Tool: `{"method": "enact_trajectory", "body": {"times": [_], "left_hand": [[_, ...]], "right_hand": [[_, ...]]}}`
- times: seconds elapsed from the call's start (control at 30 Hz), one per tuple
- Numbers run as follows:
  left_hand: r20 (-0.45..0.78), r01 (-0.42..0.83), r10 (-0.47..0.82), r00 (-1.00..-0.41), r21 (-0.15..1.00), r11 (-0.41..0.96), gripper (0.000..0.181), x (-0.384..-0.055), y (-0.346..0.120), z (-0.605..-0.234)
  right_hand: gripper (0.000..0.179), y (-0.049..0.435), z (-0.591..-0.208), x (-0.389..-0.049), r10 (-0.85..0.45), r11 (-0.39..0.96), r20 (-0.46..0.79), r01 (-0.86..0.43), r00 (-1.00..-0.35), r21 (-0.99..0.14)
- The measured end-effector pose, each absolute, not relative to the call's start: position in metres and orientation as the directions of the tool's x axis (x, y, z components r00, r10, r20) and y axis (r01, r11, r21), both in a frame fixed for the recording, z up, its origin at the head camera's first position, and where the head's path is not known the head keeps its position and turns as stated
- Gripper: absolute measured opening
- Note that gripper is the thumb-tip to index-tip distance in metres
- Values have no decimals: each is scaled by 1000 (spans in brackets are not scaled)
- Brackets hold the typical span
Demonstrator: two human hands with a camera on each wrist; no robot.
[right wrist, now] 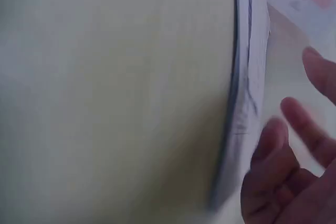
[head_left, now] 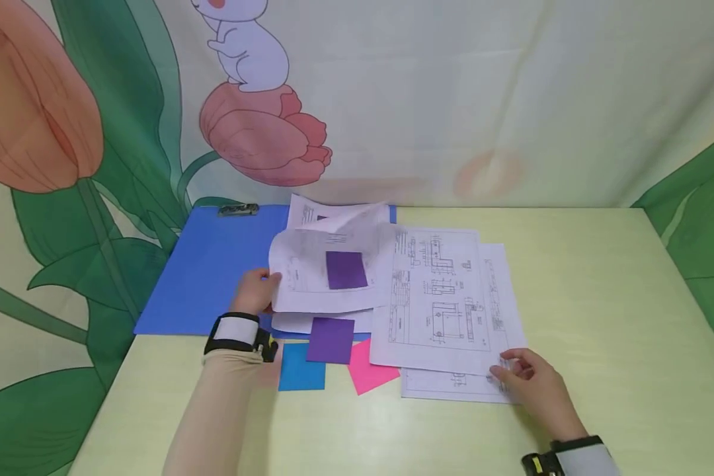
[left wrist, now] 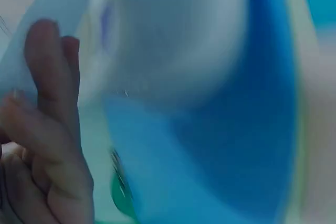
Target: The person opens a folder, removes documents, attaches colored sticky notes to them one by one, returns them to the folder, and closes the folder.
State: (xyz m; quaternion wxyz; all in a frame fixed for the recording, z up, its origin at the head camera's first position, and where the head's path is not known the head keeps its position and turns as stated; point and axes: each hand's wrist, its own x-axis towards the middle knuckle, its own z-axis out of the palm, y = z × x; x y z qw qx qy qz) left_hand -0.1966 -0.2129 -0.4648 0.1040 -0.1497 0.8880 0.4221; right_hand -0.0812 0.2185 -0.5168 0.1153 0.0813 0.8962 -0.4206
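Observation:
My left hand (head_left: 256,291) pinches the left edge of a white printed sheet (head_left: 300,264), which is lifted and curved over a blue clipboard (head_left: 214,264). A purple square note (head_left: 346,270) lies on that sheet. In the left wrist view, the fingers (left wrist: 52,72) are beside the blurred, curling paper (left wrist: 173,40). My right hand (head_left: 538,387) is at the lower right corner of a technical drawing sheet (head_left: 416,330). Its fingers look parted in the right wrist view, next to the edge of the paper stack (right wrist: 244,103); contact there is unclear.
In front of the clipboard lie a second purple note (head_left: 330,340), a blue note (head_left: 301,367) and a pink note (head_left: 371,371). More printed sheets (head_left: 502,277) lie under the drawing. A metal clip (head_left: 238,209) tops the clipboard. Behind the pale table (head_left: 601,297) hangs a flowered curtain (head_left: 428,99).

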Motion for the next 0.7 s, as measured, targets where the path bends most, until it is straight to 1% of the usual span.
{"method": "enact_trajectory", "body": {"times": [0.07,0.1,0.13,0.2,0.23,0.33,0.5,0.6,0.7], "left_hand": [[-321,-371,-202,-925,660,653,33,-197,-230,-467],[-329,-375,-202,-922,643,668,33,-197,-235,-467],[-336,-377,-199,-921,630,679,33,-196,-239,-468],[-341,-373,-194,-920,610,699,33,-195,-241,-470],[-342,-369,-189,-920,602,708,34,-193,-241,-471],[-357,-353,-155,-921,600,718,35,-190,-243,-471],[-373,-319,-96,-923,602,732,32,-185,-243,-466],[-369,-315,-93,-925,606,731,30,-186,-233,-465],[-349,-311,-116,-930,578,754,30,-192,-220,-465]], "right_hand": [[48,212,-514,-84,-68,801,-161,43,-985,-598],[51,209,-513,-85,-136,849,-113,-57,-984,-526],[54,207,-512,-86,-199,876,-93,-135,-976,-462],[58,206,-510,-85,-285,900,-117,-223,-951,-375],[59,208,-509,-83,-307,907,-152,-240,-940,-347],[56,220,-506,-74,-294,928,-220,-221,-930,-301],[51,244,-504,-59,-268,939,-209,-206,-940,-276],[50,252,-504,-55,-268,939,-215,-205,-939,-276],[50,255,-506,-55,-275,936,-209,-212,-938,-282]]}}
